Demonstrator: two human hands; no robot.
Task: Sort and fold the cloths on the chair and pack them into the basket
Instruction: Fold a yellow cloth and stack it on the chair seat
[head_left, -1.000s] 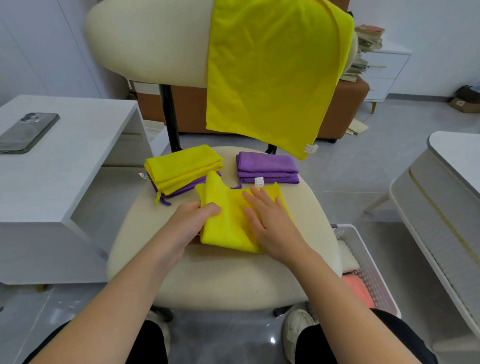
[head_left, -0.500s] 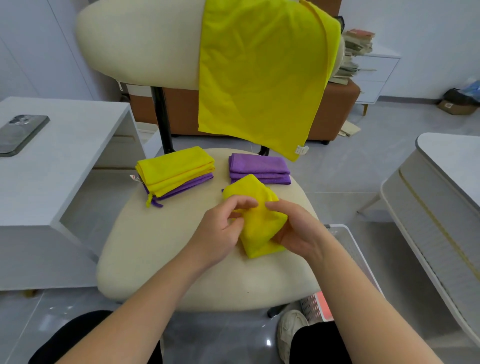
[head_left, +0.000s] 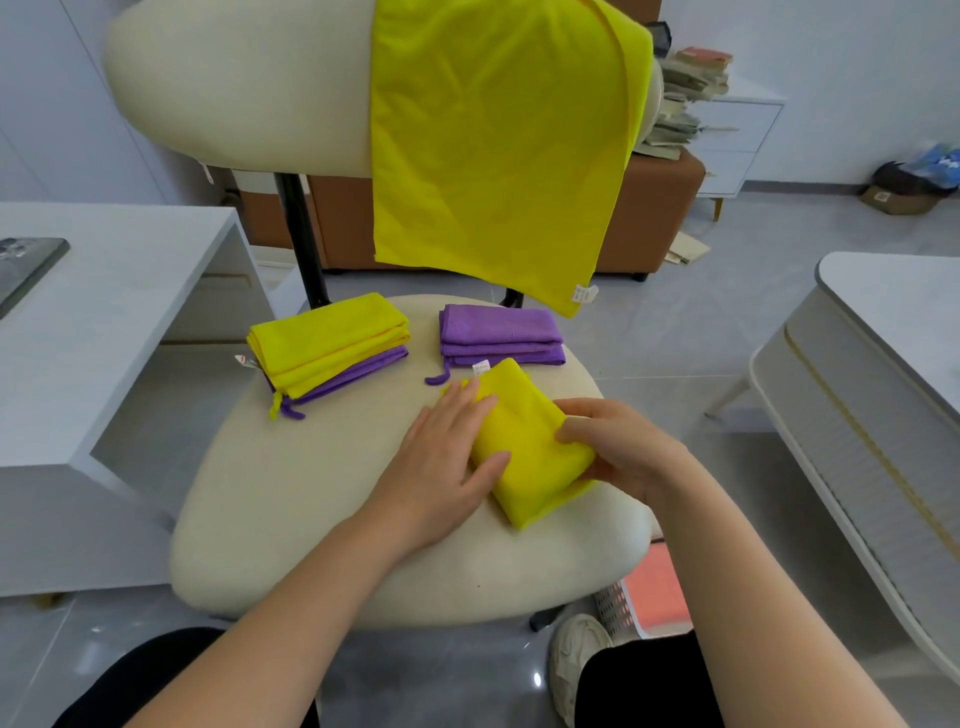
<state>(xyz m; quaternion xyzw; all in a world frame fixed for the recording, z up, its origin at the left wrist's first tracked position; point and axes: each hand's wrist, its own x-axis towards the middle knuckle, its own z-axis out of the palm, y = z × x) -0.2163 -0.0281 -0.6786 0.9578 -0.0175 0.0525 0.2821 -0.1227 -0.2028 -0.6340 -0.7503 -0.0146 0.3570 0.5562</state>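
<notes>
Tag (head_left: 481, 368) on yellow cloth (head_left: 524, 447), seemingly illegible

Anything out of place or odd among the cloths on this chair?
The left stack mixes colours: folded yellow cloths lie on a purple one, while the purple stack beside it is purple only. One yellow cloth hangs unfolded over the backrest.

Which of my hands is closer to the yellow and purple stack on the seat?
Left. The left hand rests flat on the folded yellow cloth, just right of the yellow and purple stack. The right hand grips that cloth's other edge, farther off.
</notes>
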